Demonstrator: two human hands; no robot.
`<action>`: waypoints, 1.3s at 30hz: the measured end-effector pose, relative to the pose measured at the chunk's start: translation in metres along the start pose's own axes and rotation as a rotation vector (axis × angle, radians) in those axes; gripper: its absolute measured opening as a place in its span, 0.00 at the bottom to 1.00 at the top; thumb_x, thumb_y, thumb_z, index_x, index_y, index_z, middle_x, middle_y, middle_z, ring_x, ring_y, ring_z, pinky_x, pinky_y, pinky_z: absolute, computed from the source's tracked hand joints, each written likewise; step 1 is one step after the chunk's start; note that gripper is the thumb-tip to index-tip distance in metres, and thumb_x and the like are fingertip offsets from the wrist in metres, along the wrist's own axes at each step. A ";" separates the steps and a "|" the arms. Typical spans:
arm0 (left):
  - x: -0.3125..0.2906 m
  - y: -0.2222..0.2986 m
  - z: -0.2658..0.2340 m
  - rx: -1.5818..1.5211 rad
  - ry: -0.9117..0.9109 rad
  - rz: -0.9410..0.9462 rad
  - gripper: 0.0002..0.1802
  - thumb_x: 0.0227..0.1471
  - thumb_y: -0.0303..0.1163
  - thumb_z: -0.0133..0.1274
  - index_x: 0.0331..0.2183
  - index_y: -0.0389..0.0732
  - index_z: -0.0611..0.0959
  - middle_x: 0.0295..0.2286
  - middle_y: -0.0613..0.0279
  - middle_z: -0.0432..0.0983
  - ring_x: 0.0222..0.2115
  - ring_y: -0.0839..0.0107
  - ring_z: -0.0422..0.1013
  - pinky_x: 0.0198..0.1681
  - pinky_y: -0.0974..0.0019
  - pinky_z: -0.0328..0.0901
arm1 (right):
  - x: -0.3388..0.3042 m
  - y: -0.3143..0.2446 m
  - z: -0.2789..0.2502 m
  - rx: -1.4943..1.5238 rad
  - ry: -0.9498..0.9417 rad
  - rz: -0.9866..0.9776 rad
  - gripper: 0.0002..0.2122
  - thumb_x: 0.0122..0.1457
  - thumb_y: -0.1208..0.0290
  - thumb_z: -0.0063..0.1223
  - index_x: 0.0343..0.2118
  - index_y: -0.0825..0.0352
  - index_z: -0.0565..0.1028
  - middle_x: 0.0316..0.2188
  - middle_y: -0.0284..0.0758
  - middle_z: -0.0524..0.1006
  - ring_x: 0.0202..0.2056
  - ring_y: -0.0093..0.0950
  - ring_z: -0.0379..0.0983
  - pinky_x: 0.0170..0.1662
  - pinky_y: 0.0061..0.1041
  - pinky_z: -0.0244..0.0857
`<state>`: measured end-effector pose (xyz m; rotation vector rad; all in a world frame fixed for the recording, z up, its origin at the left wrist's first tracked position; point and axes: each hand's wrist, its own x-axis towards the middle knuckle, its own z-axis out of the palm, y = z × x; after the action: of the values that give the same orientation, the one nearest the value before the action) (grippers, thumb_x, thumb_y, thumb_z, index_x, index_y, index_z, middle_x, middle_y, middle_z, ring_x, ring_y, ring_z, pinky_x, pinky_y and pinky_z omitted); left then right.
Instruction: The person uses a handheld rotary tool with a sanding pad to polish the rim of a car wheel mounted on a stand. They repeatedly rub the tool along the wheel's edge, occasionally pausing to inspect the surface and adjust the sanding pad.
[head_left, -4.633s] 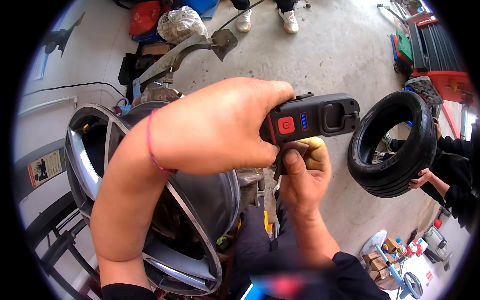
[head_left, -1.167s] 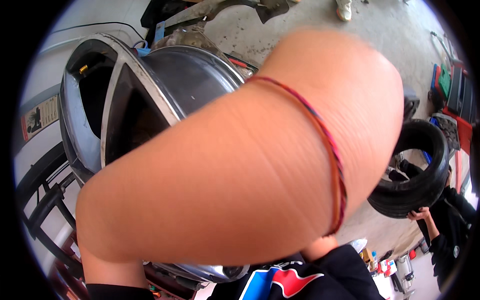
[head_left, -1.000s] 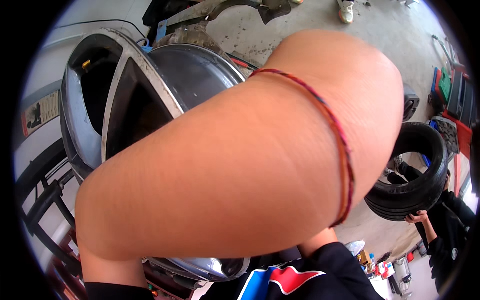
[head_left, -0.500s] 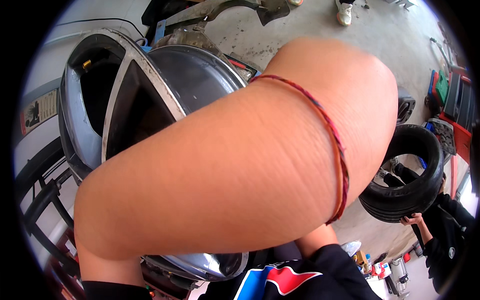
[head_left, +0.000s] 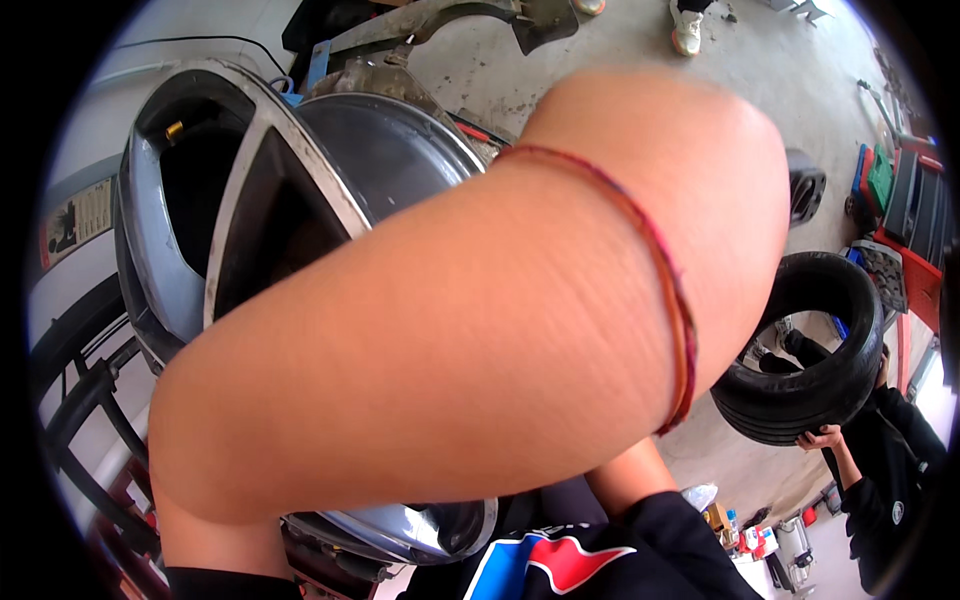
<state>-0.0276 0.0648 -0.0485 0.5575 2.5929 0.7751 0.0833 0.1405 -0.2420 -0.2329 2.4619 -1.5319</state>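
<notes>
My left arm stretches close across the middle of the view, with a thin red braided bracelet (head_left: pixel 655 235) round the wrist. The back of my left hand (head_left: pixel 665 155) shows beyond it, slightly blurred. Its fingers are turned away and hidden, so its grip cannot be read. Behind this arm stands a large alloy wheel rim (head_left: pixel 240 185) with pale, scuffed spokes and a brass-coloured piece in one opening. Its glossy lower edge reappears beneath the arm. Only my right forearm comes out of a dark sleeve at the lower middle; the hand is hidden behind my left arm.
At the right another person in dark clothes holds a black tyre (head_left: pixel 800 350) with a hand (head_left: pixel 822 437) at its lower edge. A black metal frame (head_left: pixel 85 400) stands at the left. Tool cases (head_left: pixel 915 200) line the far right. A shoe (head_left: pixel 687 30) shows at the top.
My left hand and wrist have shifted slightly left in view. The tyre and the other person also appear a little further left. The wheel rim is nearly unchanged.
</notes>
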 end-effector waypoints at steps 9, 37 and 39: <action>0.009 0.004 0.002 -0.040 0.052 -0.019 0.09 0.40 0.26 0.57 0.29 0.32 0.81 0.25 0.41 0.77 0.30 0.44 0.76 0.36 0.48 0.71 | 0.006 0.009 -0.009 0.012 0.004 -0.001 0.12 0.57 0.76 0.59 0.43 0.73 0.77 0.43 0.48 0.80 0.45 0.46 0.77 0.47 0.40 0.70; 0.071 0.023 -0.019 0.460 -0.399 -0.080 0.14 0.47 0.32 0.59 0.38 0.44 0.90 0.36 0.51 0.85 0.36 0.54 0.81 0.42 0.55 0.75 | 0.029 0.025 -0.017 0.189 0.127 -0.015 0.10 0.57 0.78 0.58 0.42 0.71 0.77 0.43 0.48 0.80 0.45 0.47 0.77 0.47 0.40 0.70; 0.073 0.016 -0.010 0.470 -0.392 -0.105 0.15 0.47 0.32 0.59 0.39 0.45 0.91 0.37 0.52 0.85 0.37 0.55 0.81 0.42 0.56 0.76 | 0.020 0.032 -0.002 0.142 0.178 -0.141 0.12 0.58 0.76 0.57 0.45 0.70 0.78 0.44 0.46 0.80 0.46 0.45 0.77 0.47 0.39 0.71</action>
<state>-0.0903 0.1070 -0.0485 0.6229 2.3992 0.0031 0.0630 0.1510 -0.2727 -0.2598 2.5012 -1.8520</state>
